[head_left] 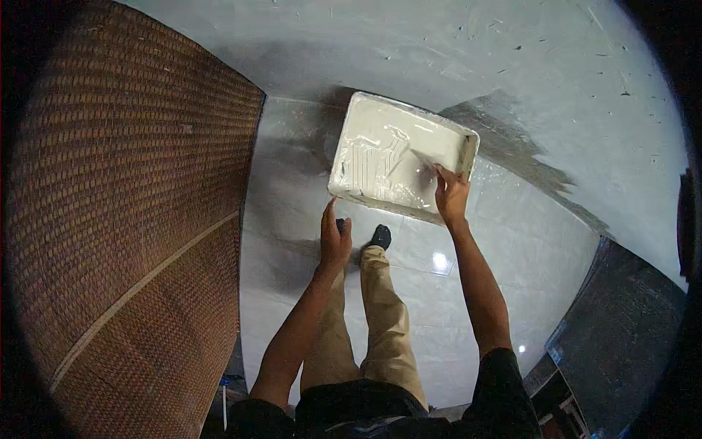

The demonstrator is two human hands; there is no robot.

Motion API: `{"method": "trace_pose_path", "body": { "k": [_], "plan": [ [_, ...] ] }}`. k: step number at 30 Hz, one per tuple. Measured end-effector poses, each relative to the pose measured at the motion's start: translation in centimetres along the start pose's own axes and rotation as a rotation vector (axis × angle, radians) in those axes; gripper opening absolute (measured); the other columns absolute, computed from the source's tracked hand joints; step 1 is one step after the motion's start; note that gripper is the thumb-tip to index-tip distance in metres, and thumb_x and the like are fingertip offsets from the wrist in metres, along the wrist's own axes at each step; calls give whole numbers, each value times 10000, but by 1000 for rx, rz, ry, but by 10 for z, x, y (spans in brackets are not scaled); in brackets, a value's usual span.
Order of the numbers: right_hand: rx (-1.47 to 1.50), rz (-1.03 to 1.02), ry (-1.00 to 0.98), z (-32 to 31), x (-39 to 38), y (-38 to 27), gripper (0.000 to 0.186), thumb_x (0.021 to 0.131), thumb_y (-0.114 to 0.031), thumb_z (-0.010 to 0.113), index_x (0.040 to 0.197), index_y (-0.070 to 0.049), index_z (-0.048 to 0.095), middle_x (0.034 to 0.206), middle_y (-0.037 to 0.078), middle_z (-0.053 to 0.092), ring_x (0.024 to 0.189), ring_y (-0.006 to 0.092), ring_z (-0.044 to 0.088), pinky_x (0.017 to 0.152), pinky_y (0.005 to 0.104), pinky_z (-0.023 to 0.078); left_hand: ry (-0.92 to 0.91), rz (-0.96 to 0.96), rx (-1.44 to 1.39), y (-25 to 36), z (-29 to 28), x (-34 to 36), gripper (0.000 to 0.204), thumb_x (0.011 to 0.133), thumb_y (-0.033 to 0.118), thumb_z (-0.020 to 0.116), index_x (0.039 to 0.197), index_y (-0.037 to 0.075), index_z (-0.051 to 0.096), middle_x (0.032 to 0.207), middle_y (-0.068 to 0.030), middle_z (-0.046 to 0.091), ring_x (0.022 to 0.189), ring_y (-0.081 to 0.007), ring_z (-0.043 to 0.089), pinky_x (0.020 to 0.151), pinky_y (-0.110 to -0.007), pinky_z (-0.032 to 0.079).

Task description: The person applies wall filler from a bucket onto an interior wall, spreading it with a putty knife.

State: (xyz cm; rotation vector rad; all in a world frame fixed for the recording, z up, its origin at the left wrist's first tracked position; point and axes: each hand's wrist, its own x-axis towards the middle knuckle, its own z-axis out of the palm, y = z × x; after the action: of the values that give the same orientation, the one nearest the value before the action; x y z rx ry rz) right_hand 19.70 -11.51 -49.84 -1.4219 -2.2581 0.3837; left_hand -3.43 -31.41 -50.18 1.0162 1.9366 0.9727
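A white paint tray (389,205) lies on the floor with pale cream paint (420,135) in it and raised ribs showing at its left side. Over the tray's right part, my right hand (452,196) is closed on a thin, flat-bladed tool (423,158) whose end reaches into the paint. Its exact kind is hard to make out. My left hand (336,240) is at the tray's near left corner, fingers stretched out and thumb apart. Its fingertips are at the corner and seem to touch it; nothing shows in its grasp.
A brown woven panel (139,183) stands along the left. Beyond the tray rises a pale, marked wall (439,44) with a dark grey patch (512,139) low down. My feet (381,236) are on the glossy tiled floor (468,293). A dark panel (621,336) stands at right.
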Motion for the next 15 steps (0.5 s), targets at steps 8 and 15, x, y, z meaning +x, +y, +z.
{"method": "trace_pose_path", "body": {
  "k": [8,15],
  "plan": [
    [17,-15,-175,-4,-39,-20,370,772,-10,639,1083,-201,700,1090,-20,705,851,245,545,784,382,407,7,-40,51,-12,-3,-4,565,964,201,488,1452,5,282,1451,-236,352,1345,-391,350,1116,-462,277],
    [16,-58,-334,-12,-55,-32,330,773,-46,627,1063,-183,705,1034,4,712,874,242,536,800,385,371,24,-30,43,-8,0,-2,560,961,198,496,1444,-2,296,1440,-241,367,1337,-392,363,1111,-456,286]
  ]
}}
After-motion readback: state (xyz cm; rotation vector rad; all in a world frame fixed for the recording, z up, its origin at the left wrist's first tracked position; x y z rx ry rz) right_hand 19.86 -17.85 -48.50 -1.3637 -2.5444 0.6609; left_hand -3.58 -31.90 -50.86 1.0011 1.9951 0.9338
